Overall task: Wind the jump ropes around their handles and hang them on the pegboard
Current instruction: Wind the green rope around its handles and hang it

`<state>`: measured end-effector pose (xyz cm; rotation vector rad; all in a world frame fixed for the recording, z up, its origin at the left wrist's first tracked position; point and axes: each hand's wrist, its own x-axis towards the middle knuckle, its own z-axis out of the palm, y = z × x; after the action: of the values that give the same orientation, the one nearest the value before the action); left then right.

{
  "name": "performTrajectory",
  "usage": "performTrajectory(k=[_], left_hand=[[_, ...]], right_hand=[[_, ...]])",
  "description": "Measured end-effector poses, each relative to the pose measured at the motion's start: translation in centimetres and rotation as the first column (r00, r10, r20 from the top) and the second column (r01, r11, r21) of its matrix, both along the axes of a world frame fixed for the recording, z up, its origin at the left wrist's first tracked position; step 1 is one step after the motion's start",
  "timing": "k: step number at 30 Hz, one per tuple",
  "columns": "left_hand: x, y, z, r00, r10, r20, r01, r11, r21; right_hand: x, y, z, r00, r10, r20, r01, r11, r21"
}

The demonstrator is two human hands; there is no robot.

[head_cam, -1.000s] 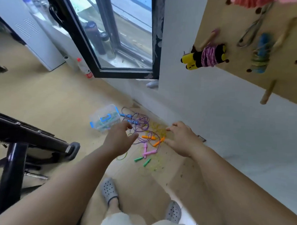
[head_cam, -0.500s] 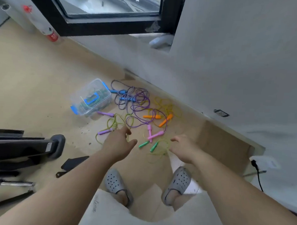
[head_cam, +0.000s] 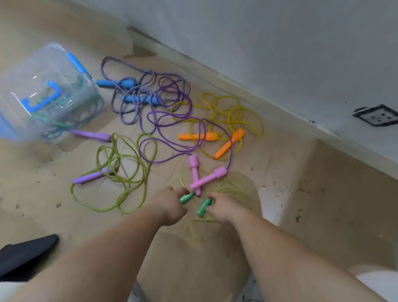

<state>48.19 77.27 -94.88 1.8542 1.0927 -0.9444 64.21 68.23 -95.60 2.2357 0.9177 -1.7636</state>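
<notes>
The left hand [head_cam: 169,205] is lying on the floor [head_cam: 201,252] just left of centre, its fingers curling round the near end of the left green handle [head_cam: 188,197] and pinching it. That handle is pointing away from the hand, up and to the right. Its far tip is tucking under the crossing point of the two pink handles [head_cam: 209,178], which are lying just beyond it as an X.

Just to the right, the right green handle [head_cam: 202,208] is lying on the floor on a similar slant, near end low and left, far end high and right. The right hand [head_cam: 223,208] is coming at it from the right side, and its fingertips are closing on the far end in a pinch. The rest of the handle is sticking out toward the left hand.

So each hand is taking the handle on its own side, and the two handles are lying near each other, roughly parallel, between the hands.

The thin yellow-green cord [head_cam: 181,176] joining them is looping around and partly under the pink handles and running back toward the person. In my judgement, lifting will be dragging that cord against the pink pair, so the pull is wanting to go near and upward, away from the X.
</notes>
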Motion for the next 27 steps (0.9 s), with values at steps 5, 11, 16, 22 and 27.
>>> performTrajectory(k=[5,11,16,22,27], left_hand=[[1.5,-1.3,-6.5,0.997,-0.078,-0.005,0.077,0.996,-0.034],[1.6,-3.1,-8.9,1.0,-0.023,-0.008,0.022,1.0,-0.015],[1.6,-3.7,-8.9,0.988,0.131,-0.076,-0.126,0.99,0.07],[0.5,-4.3,-9.2,0.938,0.319,-0.132,-0.302,0.944,0.133],[0.9,-5.7,-10.4,0.967,0.233,-0.106,-0.212,0.961,0.177]], right_hand=[[-1.2,-0.2,-6.5,1.0,0.017,-0.019,-0.018,0.999,-0.043],[-2.1,-1.1,-8.9,0.998,0.029,0.056,-0.029,1.0,0.006],[-2.4,-1.9,-7.3,0.964,-0.199,0.174,0.178,0.975,0.133],[-2.0,-3.0,-6.6,0.906,-0.341,0.252,0.326,0.94,0.1],[-1.7,-3.6,-7.1,0.952,-0.253,0.17,0.24,0.966,0.097]])
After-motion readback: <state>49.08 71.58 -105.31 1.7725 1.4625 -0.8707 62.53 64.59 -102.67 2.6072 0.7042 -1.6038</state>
